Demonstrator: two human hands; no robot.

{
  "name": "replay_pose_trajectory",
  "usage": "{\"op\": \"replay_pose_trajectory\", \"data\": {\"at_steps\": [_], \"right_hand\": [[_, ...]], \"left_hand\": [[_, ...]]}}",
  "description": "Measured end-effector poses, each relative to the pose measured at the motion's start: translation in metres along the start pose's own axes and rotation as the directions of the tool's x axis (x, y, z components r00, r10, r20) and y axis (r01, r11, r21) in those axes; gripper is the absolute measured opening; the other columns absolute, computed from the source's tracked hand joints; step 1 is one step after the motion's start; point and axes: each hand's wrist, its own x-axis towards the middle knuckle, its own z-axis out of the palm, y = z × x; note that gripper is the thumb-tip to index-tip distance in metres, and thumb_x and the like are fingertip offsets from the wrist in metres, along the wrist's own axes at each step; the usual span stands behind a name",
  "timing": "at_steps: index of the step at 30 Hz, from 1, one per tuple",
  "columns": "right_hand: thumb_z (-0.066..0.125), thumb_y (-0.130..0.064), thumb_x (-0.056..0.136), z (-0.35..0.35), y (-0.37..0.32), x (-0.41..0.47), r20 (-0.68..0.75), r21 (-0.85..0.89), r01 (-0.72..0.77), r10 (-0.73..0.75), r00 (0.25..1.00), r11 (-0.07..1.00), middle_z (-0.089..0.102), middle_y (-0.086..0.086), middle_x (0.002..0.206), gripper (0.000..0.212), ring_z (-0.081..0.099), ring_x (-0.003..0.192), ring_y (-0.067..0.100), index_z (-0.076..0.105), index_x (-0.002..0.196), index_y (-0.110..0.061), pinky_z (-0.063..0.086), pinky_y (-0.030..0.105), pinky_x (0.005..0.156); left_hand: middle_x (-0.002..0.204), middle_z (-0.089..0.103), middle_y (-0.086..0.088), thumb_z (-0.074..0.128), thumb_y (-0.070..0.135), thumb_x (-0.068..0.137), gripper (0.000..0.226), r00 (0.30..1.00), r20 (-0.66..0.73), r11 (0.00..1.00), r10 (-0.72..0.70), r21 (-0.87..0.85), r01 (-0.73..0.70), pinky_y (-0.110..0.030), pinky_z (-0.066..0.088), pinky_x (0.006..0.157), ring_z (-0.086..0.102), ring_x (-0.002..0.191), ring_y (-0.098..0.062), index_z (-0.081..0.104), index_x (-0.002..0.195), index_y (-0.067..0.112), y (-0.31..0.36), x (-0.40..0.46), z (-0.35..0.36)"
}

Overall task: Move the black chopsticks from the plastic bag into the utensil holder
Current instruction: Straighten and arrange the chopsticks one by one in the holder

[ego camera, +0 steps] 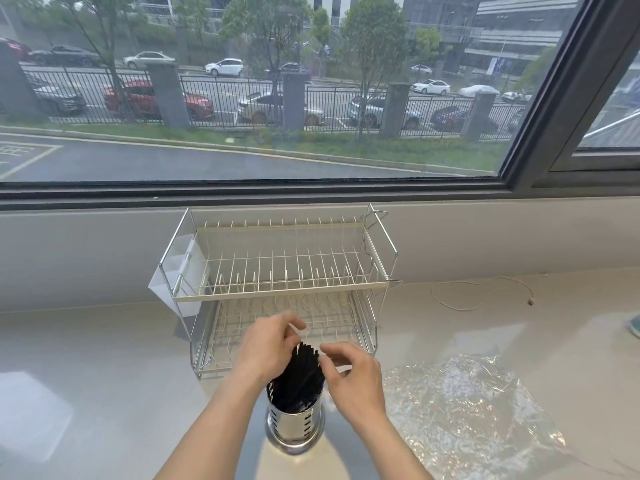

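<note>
A bundle of black chopsticks (301, 379) stands in the shiny metal utensil holder (295, 426) on the counter, near the front middle. My left hand (266, 344) rests against the left side of the bundle's tops, fingers spread and curled over them. My right hand (353, 372) is just right of the bundle, with thumb and fingers bent and apart, touching or nearly touching the tops. The clear plastic bag (464, 410) lies flat and crumpled on the counter to the right, with no chopsticks seen in it.
A two-tier wire dish rack (280, 271) stands right behind the holder, against the wall under the window. A thin white cord (485, 292) lies on the counter at the back right. A teal object (635, 325) shows at the right edge.
</note>
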Motion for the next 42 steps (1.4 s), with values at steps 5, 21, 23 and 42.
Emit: {"op": "replay_pose_trajectory", "data": {"at_steps": [5, 21, 23, 42], "right_hand": [[0.072, -0.018, 0.086, -0.001, 0.004, 0.001, -0.041, 0.027, -0.047, 0.048, 0.998, 0.999, 0.075, -0.02, 0.08, 0.014, 0.067, 0.08, -0.004, 0.078, 0.086, -0.031, 0.057, 0.025, 0.076], [0.07, -0.024, 0.094, -0.021, -0.031, 0.013, 0.181, 0.611, -0.352, 0.307, 0.934, 0.71, 0.079, 0.002, 0.093, 0.02, 0.073, 0.079, 0.018, 0.071, 0.113, -0.025, 0.06, 0.03, 0.074], [0.067, -0.013, 0.095, -0.024, -0.036, 0.017, 0.169, 0.73, -0.321, 0.295, 0.94, 0.603, 0.079, 0.007, 0.09, 0.019, 0.073, 0.075, 0.02, 0.07, 0.114, -0.014, 0.06, 0.03, 0.071], [0.078, 0.001, 0.083, -0.045, -0.049, 0.027, -0.182, 0.848, -0.019, 0.326, 0.928, 0.529, 0.075, 0.016, 0.083, 0.03, 0.072, 0.072, 0.021, 0.072, 0.111, -0.007, 0.062, 0.024, 0.068]], "left_hand": [[0.084, 0.069, 0.018, 0.065, 0.016, 0.096, 0.02, 0.991, -0.104, 0.984, -0.08, -0.166, 0.062, -0.022, 0.05, 0.07, 0.065, 0.078, 0.001, 0.07, 0.097, 0.036, -0.003, -0.001, -0.02], [0.094, 0.072, -0.006, 0.072, 0.008, 0.089, 0.015, 0.824, -0.436, 0.552, -0.363, -0.813, -0.187, -0.03, 0.06, 0.074, 0.072, 0.08, -0.022, 0.07, 0.089, 0.022, 0.026, 0.003, -0.078], [0.093, 0.07, -0.009, 0.07, 0.002, 0.09, 0.013, 0.841, -0.38, 0.474, -0.384, -0.863, -0.174, -0.024, 0.06, 0.069, 0.069, 0.073, -0.019, 0.07, 0.092, 0.015, 0.023, -0.001, -0.074], [0.078, 0.075, -0.001, 0.073, 0.011, 0.086, 0.018, 0.959, -0.113, 0.843, -0.259, -0.511, 0.168, -0.025, 0.05, 0.07, 0.068, 0.074, -0.013, 0.072, 0.085, 0.029, -0.021, -0.035, -0.007]]}}
